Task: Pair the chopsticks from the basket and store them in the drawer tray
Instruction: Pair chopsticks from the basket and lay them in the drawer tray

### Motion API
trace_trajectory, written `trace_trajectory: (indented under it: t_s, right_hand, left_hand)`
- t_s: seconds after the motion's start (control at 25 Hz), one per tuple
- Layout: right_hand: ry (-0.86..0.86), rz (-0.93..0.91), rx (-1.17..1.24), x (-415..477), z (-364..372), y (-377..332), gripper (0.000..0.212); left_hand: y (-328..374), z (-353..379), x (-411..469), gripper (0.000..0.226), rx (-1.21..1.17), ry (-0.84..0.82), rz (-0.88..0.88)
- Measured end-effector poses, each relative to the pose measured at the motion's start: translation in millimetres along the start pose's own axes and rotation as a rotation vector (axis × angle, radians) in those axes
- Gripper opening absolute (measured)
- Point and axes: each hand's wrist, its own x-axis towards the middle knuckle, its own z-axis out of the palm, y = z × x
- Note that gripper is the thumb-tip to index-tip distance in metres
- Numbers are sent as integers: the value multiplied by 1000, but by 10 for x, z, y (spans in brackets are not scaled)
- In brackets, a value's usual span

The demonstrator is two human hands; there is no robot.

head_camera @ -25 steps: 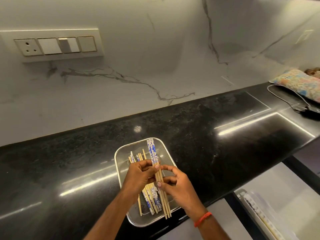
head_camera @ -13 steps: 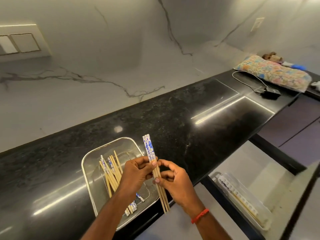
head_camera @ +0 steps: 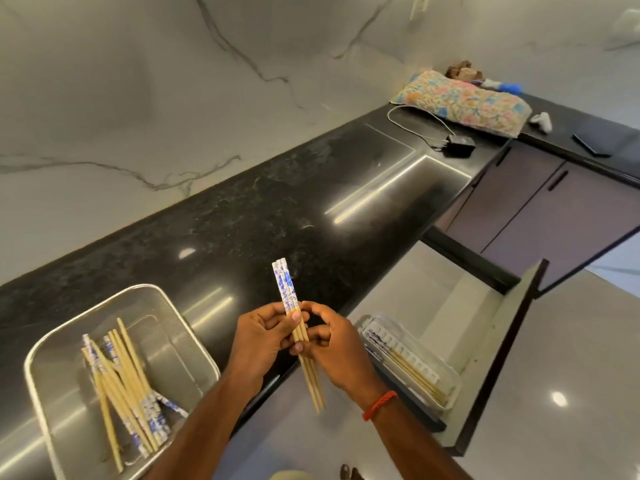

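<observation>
A pair of bamboo chopsticks (head_camera: 286, 289) with blue-and-white patterned tops stands nearly upright between both hands. My left hand (head_camera: 258, 336) pinches them from the left and my right hand (head_camera: 334, 348) grips them from the right, above the counter's front edge. The metal mesh basket (head_camera: 166, 308) sits at lower left on the counter and holds several loose chopsticks (head_camera: 121, 379). At lower right an open drawer (head_camera: 498, 327) contains a white tray (head_camera: 450, 379) with chopsticks lying in it.
The black granite counter (head_camera: 277, 209) runs toward the far right corner. There lie a floral cushion (head_camera: 464, 102), a black adapter with a cable (head_camera: 459, 146) and small items. Purple cabinet doors (head_camera: 540, 209) are beyond the drawer. A marble wall rises behind.
The view has swung right, so the basket now lies far left and the open drawer shows fully. Both hands carried the held pair rightward, off the basket toward the drawer.
</observation>
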Motion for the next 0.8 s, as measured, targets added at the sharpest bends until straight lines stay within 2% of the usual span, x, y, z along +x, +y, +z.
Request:
trace_trajectory:
  t_s: [0.28, 0.52, 0.6, 0.68, 0.8]
  right_hand:
    - [64, 46, 28, 65, -625, 275, 60]
    - [127, 95, 108, 159, -1228, 572, 38]
    - [183, 157, 71, 203, -1470, 795, 30]
    - [212, 212, -32, 227, -1688, 1045, 33]
    - [230, 275, -211, 258, -1937, 1428, 24]
  left_hand:
    - [-167, 586, 186, 18, 39, -53, -129]
    - [-357, 851, 248, 18, 179, -28, -242]
    - [-410, 921, 241, 19, 187, -7, -269]
    - [-465, 975, 225, 22, 204, 11, -278]
    - [-559, 1066, 217, 24, 225, 39, -282]
